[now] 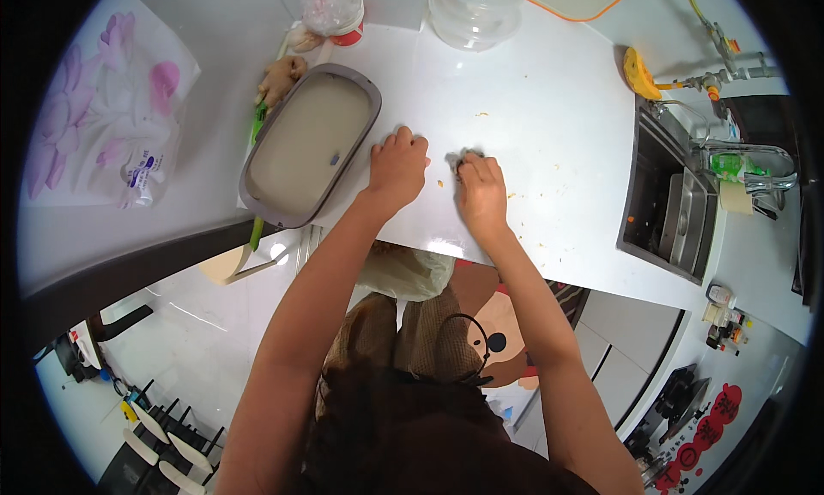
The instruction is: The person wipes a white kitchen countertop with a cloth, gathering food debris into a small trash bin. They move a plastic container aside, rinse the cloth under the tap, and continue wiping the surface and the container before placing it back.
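My right hand (483, 189) is closed over a small greyish thing (458, 160) on the white countertop (566, 141); it may be a scouring pad, but the fingers cover most of it. My left hand (400, 170) rests on the counter with curled fingers, just right of a grey-rimmed oblong basin (309, 141). Cloudy liquid fills the basin, and a small dark bit lies in it. I cannot tell if anything is under the left fingers. Yellowish crumbs (481, 114) are scattered around and beyond my right hand.
Ginger root (281, 78) and green stalks (257, 233) lie beside the basin. Clear plastic covers (475, 12) stand at the back. A cut pumpkin piece (638, 74) leans near the steel sink (682, 218) on the right. Below the counter edge hangs a plastic bag (412, 276).
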{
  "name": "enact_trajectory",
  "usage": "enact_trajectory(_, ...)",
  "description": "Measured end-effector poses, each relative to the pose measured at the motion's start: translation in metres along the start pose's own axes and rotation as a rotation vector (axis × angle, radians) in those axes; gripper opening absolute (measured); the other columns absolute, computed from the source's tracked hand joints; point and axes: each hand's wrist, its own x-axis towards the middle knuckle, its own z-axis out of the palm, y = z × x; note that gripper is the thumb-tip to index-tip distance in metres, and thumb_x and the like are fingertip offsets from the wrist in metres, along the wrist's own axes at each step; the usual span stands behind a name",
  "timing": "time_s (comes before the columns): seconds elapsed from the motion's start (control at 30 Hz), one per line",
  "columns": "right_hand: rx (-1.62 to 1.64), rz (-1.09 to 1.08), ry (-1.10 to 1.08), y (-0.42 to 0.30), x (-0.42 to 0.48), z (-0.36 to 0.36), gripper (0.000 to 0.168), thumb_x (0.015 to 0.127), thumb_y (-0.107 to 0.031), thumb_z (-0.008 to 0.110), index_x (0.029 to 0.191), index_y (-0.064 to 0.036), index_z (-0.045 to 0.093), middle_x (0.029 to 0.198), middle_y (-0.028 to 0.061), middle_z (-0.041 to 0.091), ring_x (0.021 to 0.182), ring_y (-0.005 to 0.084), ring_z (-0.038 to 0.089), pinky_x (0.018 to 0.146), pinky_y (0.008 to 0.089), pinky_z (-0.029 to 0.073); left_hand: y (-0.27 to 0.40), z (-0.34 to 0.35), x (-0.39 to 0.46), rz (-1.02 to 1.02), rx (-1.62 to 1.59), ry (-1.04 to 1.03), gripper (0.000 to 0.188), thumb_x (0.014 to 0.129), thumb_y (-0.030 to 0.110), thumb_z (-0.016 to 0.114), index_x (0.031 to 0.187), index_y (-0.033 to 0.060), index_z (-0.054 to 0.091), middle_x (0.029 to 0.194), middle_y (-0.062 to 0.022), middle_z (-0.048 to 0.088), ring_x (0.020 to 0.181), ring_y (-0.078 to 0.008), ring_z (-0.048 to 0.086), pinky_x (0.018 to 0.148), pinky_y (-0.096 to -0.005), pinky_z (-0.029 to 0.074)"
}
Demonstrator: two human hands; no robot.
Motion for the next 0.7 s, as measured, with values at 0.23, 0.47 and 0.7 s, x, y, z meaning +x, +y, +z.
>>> enact_trajectory(0.23, -0.011, 0.01, -0.197, -0.008, 0.004, 0.004, 0.014, 0.061, 0.009, 0.059, 0.072, 0.0, 0.058, 0.081, 0.0132, 0.058, 0.078, 0.0299, 0.053, 0.071, 0.0389, 0.046, -0.002, -0.002, 0.005, 0.002, 0.025, -0.027, 0.011, 0.089, 0.018, 0.06, 0.092, 0.0081, 0.056, 0.098, -0.0111, 0.049, 0.095, -0.0291, 0.053, 0.078, -0.047, 0.041)
enact_trajectory(0.47, -0.072, 0.104, -0.255, 0.006, 0.039, 0.006, 0.018, 0.06, 0.008, 0.061, 0.078, 0.003, 0.062, 0.091, 0.0159, 0.064, 0.085, 0.0301, 0.057, 0.076, 0.0376, 0.048, 0.008, 0.0, 0.007, 0.017, 0.032, -0.021, 0.013, 0.088, 0.018, 0.061, 0.091, 0.0076, 0.055, 0.097, -0.0107, 0.051, 0.094, -0.0296, 0.054, 0.076, -0.0475, 0.043)
enact_trajectory(0.7, 0.125, 0.23, -0.06, 0.011, -0.002, -0.043, 0.017, 0.065, 0.012, 0.061, 0.078, 0.002, 0.063, 0.093, 0.0157, 0.065, 0.087, 0.0322, 0.058, 0.077, 0.0385, 0.051, -0.007, -0.008, 0.0, 0.056, 0.013, -0.087, 0.015, 0.09, 0.02, 0.059, 0.094, 0.0052, 0.059, 0.101, -0.013, 0.052, 0.096, -0.031, 0.054, 0.081, -0.0455, 0.043)
